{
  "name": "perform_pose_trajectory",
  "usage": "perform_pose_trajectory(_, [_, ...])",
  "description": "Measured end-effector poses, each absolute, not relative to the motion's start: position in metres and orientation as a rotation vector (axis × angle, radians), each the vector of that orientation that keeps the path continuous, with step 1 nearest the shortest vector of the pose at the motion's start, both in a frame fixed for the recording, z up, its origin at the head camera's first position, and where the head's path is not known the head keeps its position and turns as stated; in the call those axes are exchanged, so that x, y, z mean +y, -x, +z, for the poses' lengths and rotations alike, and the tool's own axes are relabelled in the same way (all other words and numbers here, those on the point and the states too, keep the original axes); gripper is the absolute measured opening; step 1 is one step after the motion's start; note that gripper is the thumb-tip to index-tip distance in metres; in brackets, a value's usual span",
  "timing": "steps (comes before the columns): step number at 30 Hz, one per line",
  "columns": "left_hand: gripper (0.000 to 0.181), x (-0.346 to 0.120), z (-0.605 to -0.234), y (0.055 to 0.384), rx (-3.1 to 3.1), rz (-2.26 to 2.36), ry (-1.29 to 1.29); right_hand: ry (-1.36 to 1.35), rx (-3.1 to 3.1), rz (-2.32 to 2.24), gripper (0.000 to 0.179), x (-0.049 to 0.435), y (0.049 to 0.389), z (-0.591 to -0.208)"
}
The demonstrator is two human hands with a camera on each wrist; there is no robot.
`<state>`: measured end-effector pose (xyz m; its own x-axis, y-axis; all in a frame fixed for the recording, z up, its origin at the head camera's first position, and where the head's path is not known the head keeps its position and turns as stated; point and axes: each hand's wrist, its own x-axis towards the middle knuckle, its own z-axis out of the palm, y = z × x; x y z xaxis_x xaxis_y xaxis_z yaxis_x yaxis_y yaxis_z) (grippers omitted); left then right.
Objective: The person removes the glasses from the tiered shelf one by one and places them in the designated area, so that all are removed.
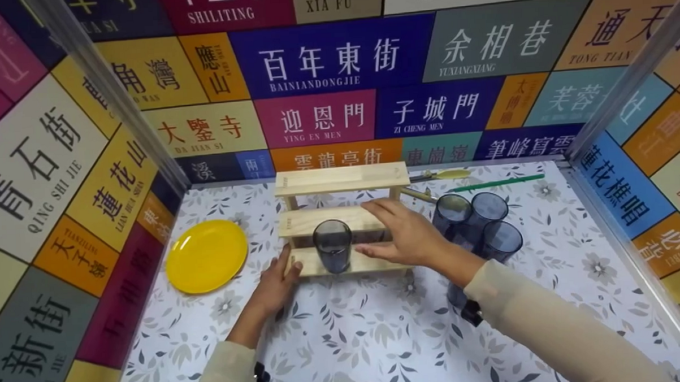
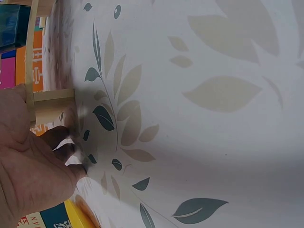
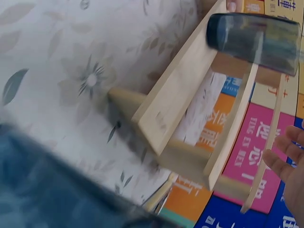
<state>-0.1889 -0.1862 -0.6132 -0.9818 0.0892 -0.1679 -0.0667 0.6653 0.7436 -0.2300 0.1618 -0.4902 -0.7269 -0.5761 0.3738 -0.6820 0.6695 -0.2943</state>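
A three-tier wooden rack [image 1: 342,179] stands on the patterned table. One dark blue-grey glass [image 1: 333,245] is upright on its lowest shelf, left of middle; it also shows in the right wrist view as a tinted glass [image 3: 254,40]. My left hand [image 1: 278,281] holds the rack's lower left end, thumb on the bottom shelf and fingers along the side. In the left wrist view, those fingers [image 2: 61,152] reach down beside the wood. Just right of the glass, my right hand [image 1: 406,234] has its thumb and fingers apart, with nothing between them.
Several more dark glasses [image 1: 503,239] stand close together at right, partly behind the right forearm. A yellow plate [image 1: 206,256] lies to the left. Behind the rack are a green stick [image 1: 498,183] and a yellow-ended utensil [image 1: 452,174]. Walls of printed signs enclose the table.
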Motion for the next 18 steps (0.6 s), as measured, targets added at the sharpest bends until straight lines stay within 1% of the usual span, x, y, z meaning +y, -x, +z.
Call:
perform_pose_trajectory(10, [0.074,-0.187,-0.611,0.188,2.689,1.202,-0.012,-1.053,-2.681,0.672,0.095,0.127,0.23,-0.497])
perform_pose_trajectory(18, [0.073,-0.187,-0.613,0.19,2.667,1.155,0.019,-1.069,-2.765,0.654,0.1,0.104,0.23,-0.503])
